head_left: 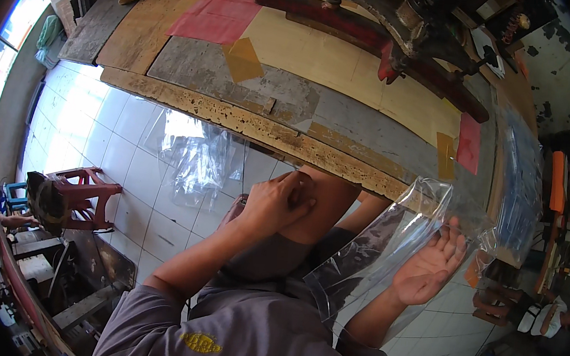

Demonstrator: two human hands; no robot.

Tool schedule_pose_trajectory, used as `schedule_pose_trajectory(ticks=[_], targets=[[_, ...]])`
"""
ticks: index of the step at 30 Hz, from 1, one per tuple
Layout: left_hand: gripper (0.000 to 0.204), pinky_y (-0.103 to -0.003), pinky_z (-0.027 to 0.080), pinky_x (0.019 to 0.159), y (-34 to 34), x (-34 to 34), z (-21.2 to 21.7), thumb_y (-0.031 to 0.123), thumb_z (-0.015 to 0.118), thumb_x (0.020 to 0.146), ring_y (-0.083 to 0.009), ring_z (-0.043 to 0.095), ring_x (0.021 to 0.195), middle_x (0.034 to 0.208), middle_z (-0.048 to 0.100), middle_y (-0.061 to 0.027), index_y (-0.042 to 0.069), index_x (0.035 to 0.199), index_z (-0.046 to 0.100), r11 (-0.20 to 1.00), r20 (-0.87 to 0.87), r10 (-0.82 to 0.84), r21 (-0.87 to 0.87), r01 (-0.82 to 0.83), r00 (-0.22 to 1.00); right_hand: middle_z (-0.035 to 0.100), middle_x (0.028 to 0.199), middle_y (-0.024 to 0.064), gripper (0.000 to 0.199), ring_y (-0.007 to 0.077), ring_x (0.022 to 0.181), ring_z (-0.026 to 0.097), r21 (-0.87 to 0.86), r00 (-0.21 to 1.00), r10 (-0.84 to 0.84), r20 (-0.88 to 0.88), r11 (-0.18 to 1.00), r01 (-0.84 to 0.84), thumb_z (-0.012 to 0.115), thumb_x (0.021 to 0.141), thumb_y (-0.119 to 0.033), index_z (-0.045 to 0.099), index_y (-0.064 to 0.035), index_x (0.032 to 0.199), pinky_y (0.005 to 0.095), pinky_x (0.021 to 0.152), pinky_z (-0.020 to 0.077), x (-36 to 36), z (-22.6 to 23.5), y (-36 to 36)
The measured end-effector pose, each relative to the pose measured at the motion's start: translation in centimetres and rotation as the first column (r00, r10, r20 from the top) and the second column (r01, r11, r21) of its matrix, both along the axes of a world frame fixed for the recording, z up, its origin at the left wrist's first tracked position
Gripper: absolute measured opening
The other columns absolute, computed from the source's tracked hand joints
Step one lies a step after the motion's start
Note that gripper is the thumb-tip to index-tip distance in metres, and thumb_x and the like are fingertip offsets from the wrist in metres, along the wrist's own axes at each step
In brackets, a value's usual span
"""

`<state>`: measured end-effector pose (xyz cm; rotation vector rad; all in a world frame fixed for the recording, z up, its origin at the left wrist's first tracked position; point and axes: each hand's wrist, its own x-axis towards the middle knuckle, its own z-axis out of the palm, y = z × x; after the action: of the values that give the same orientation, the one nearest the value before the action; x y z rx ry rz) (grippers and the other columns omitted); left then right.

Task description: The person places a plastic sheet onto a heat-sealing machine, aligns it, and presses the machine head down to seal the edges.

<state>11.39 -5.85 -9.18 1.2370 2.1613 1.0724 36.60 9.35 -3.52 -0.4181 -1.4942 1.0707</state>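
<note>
Left hand (284, 200) curls, its hold unclear; right hand (429, 266) lies open, seemingly touching the plastic (376, 245); light support should limit creasing.

A yellow, roughly oval emblem (201, 343) stands on the left chest of the person's grey short-sleeved shirt (276, 342). Letter-like shapes in the same yellow fill it, running across the emblem, but they are too small and distorted to make out with certainty. No other lettering, label, number or sign can be read.
</note>
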Motion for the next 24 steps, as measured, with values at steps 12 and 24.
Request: schedule_pose_trajectory(ticks=[12, 24], targets=[[0.043, -0.044, 0.056, 0.064, 0.3, -2.4, 0.3, 0.031, 0.076, 0.089, -0.0290, 0.071, 0.069, 0.075, 0.068, -0.0050, 0.014, 0.124, 0.059, 0.977, 0.010, -0.201, -0.070, 0.202, 0.979, 0.054, 0.150, 0.0278, 0.075, 0.0376, 0.136, 0.055, 0.069, 0.968, 0.239, 0.079, 0.967, -0.244, 0.061, 0.100, -0.060, 0.049, -0.0040, 0.148, 0.0441, 0.109, 0.0436, -3.8, 0.5, -3.1], [0.043, -0.052, 0.058, 0.077, 0.1, -3.4, 1.5, 0.011, 0.067, 0.083, -0.0439, 0.071, 0.090, 0.105, 0.072, -0.0214, 0.000, 0.124, 0.061, 0.963, -0.140, -0.261, -0.112, 0.246, 0.955, 0.055, 0.149, 0.0290, 0.068, 0.0380, 0.141, 0.054, 0.130, 0.929, 0.338, 0.151, 0.925, -0.357, 0.071, 0.096, -0.045, 0.055, 0.0003, 0.143, 0.0494, 0.116, 0.0398, -6.4, 1.4, -4.1]])
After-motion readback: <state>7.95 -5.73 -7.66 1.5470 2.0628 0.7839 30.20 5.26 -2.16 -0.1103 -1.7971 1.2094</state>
